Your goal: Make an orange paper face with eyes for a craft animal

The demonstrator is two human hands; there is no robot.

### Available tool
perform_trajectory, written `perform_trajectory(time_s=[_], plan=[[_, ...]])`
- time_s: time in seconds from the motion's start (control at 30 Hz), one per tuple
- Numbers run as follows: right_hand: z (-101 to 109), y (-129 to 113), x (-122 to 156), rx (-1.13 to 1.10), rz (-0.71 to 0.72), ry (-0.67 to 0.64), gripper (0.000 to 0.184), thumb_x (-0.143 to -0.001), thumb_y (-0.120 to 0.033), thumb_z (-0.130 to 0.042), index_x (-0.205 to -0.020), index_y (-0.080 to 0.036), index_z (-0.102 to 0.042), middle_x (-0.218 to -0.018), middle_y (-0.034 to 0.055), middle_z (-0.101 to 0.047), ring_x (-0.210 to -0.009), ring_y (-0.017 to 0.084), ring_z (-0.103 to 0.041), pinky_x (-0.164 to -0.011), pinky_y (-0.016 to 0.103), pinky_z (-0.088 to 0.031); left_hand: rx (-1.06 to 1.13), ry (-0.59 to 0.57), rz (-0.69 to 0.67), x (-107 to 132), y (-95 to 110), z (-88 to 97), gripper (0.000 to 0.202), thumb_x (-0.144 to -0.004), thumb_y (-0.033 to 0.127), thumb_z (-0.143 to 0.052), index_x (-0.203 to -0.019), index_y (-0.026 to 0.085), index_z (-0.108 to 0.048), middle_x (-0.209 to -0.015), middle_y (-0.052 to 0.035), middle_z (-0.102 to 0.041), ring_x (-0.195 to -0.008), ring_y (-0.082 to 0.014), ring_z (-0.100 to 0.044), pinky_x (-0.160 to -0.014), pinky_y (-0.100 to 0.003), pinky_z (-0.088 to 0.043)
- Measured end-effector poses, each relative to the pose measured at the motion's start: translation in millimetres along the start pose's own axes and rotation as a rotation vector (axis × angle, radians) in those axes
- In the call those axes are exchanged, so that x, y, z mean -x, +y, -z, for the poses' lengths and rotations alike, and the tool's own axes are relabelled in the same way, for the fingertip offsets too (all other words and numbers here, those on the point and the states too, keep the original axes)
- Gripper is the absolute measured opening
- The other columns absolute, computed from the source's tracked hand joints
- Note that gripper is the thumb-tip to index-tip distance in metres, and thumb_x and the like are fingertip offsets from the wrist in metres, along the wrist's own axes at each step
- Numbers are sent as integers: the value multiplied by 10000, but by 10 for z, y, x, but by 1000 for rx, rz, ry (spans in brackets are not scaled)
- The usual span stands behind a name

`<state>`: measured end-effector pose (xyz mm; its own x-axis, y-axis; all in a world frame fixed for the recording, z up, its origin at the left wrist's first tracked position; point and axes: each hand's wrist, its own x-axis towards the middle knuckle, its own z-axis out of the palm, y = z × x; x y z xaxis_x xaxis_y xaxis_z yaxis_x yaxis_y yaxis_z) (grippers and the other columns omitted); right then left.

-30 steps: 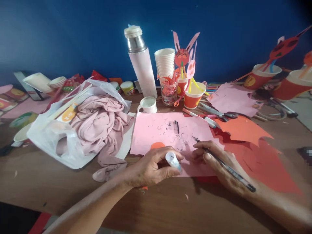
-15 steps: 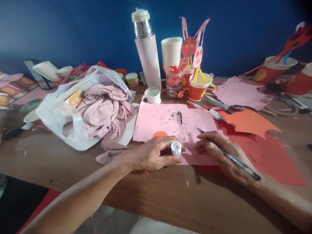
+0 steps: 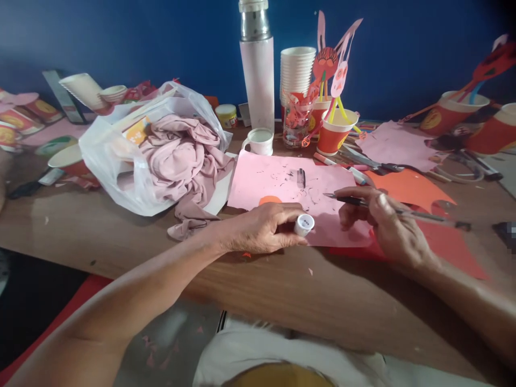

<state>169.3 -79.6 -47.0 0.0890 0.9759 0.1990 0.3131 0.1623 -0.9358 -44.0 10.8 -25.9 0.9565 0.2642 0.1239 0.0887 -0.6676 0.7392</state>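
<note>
My left hand is closed around a small white glue stick, whose flat end faces me, at the near edge of a pink paper sheet. An orange paper circle peeks out just beyond its knuckles. My right hand grips a black pen that lies nearly level, tip toward the left over the pink sheet. Under that hand lie red and orange paper pieces.
A plastic bag with pink cloth sits at the left. Behind the sheet stand a thermos, a white cup stack, a small white mug, a jar of scraps and orange cups holding paper rabbits. Scissors and markers lie right.
The view has tilted down and back, showing my lap. My right hand lifted off the paper and turned the pen flatter. My left hand turned the glue stick's end toward me.
</note>
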Motion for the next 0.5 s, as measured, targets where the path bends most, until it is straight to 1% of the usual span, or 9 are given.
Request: perform_trajectory(time_s=[0.07, 0.13, 0.17, 0.23, 0.3, 0.33, 0.4, 0.5], plan=[[-2, -39, -11, 18, 51, 51, 441, -887, -529, -338, -913, -233, -664, -647, 16, -589, -633, 161, -586, -628, 308, -491, 12, 28, -17, -2, -32, -16, 109, -811, 192, -547, -886, 120, -578, -828, -52, -600, -760, -136, -545, -689, -251, -433], [-26, -60, -16, 1, 29, 77, 417, -875, -524, -381, -847, -238, -682, -642, 18, -602, -641, 165, -592, -654, 315, -490, 19, 58, -32, -6, -64, -32, 104, -799, 193, -561, -864, 113, -576, -794, -44, -590, -736, -131, -538, -670, -243, -429], [-45, -58, -16, -35, -12, 82, 395, -867, -520, -407, -838, -238, -681, -637, 17, -612, -638, 167, -601, -656, 318, -495, 24, 70, -38, -9, -77, -40, 104, -797, 198, -565, -851, 110, -574, -783, -42, -584, -725, -128, -535, -659, -239, -426], [-87, -30, -13, -136, -137, 83, 370, -847, -524, -446, -837, -228, -668, -638, 21, -636, -619, 175, -626, -628, 324, -516, 31, 83, -51, -17, -95, -51, 107, -796, 211, -568, -822, 107, -568, -773, -42, -575, -710, -125, -527, -644, -235, -421], [-122, 16, -11, -227, -262, 77, 373, -824, -541, -473, -837, -215, -653, -642, 32, -657, -598, 185, -644, -593, 330, -534, 39, 85, -62, -25, -102, -56, 114, -799, 224, -564, -798, 111, -560, -766, -40, -568, -697, -121, -518, -631, -231, -415], [-134, 39, -12, -258, -302, 78, 376, -814, -548, -483, -838, -211, -649, -640, 36, -663, -586, 185, -648, -582, 330, -539, 41, 86, -67, -28, -103, -56, 116, -798, 229, -565, -787, 113, -556, -759, -37, -564, -689, -118, -512, -625, -229, -411], [-145, 68, -16, -288, -331, 88, 376, -805, -551, -496, -831, -207, -648, -633, 36, -667, -568, 177, -645, -574, 320, -542, 41, 93, -61, -33, -101, -54, 124, -793, 236, -573, -778, 115, -552, -743, -30, -556, -675, -114, -502, -613, -227, -403], [-145, 76, -20, -282, -335, 90, 385, -804, -556, -494, -802, -206, -656, -619, 28, -664, -560, 162, -637, -574, 297, -540, 71, 104, -19, -34, -103, -52, 156, -792, 270, -584, -781, 117, -553, -720, -17, -547, -654, -108, -492, -594, -222, -394]])
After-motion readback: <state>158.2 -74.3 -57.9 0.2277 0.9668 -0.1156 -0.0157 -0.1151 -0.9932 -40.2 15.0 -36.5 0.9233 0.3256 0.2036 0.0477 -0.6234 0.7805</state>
